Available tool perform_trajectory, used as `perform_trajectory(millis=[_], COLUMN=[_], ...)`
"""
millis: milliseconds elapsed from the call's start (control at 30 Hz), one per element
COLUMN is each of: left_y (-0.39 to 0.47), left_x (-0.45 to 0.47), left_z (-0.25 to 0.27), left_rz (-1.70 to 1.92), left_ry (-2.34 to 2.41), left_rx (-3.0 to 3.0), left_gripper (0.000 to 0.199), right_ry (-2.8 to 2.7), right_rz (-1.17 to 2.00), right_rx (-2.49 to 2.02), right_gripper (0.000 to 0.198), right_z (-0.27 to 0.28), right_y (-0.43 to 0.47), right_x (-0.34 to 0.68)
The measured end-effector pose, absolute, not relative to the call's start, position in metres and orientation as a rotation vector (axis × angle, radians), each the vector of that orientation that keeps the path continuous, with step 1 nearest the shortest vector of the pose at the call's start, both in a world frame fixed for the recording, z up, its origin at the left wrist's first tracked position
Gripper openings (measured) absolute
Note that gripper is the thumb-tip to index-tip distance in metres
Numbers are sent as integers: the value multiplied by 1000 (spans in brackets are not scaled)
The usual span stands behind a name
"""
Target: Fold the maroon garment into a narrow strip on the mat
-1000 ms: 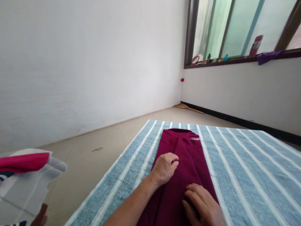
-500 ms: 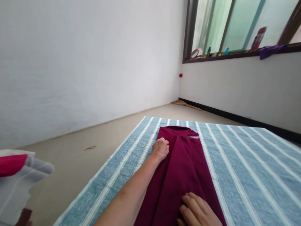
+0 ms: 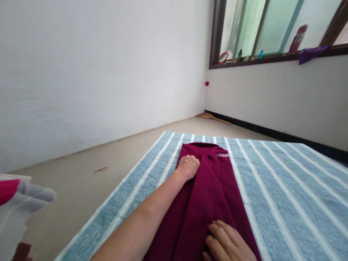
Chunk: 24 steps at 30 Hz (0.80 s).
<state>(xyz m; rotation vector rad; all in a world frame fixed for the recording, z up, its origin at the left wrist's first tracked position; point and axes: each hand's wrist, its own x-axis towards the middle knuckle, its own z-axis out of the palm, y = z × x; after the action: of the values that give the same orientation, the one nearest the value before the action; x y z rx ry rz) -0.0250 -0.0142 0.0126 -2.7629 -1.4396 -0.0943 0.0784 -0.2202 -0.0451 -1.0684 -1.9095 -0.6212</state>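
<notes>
A maroon long-sleeved top [image 3: 206,195] lies folded lengthwise on a blue and white striped sheet [image 3: 272,188], its neckline at the far end. One sleeve seems to run down its middle, and a pale strip shows near the right shoulder. My left hand [image 3: 189,166] is closed in a fist on the cloth just below the left shoulder; its fingertips are hidden underneath. Nearer to me, my right hand [image 3: 228,241] rests on the lower right part of the top, fingers stretched out and slightly bent. The garment's near end is out of view.
Beyond the sheet's left edge is a beige floor with a thin loop [image 3: 100,169] on it. White and red fabric [image 3: 24,203] sits at the lower left. A broom [image 3: 214,117] lies in the corner; a window sill holds a red-framed mirror [image 3: 223,58] and a purple cloth [image 3: 311,55].
My left hand has moved slightly right across the top, toward its middle. My right hand stays about where it was. The view has shifted a little.
</notes>
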Motion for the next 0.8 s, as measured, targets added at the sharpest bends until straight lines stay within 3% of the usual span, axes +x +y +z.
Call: perform_trajectory(millis=[200,433,600,800], left_y=[1,16,29,17], left_x=[-34,-65,-127,-214], left_z=[23,27,42,49], left_rz=[-116,-372,-506,-424], left_ry=[-1561,-1885,-2205,-2466], left_rx=[-2797,-2739,-2427,-1983], left_gripper=[19,24,28,15], right_ry=[-1897,-1907,-1889,-1840], right_rz=[-612,-589,-558,-512], right_rx=[-1096,-1068,-1097,-1101], right_gripper=[24,23,18,18], right_z=[-46,-49,-49,-45], right_y=[-221,-219,-221,-223], right_x=[76,77,75,70])
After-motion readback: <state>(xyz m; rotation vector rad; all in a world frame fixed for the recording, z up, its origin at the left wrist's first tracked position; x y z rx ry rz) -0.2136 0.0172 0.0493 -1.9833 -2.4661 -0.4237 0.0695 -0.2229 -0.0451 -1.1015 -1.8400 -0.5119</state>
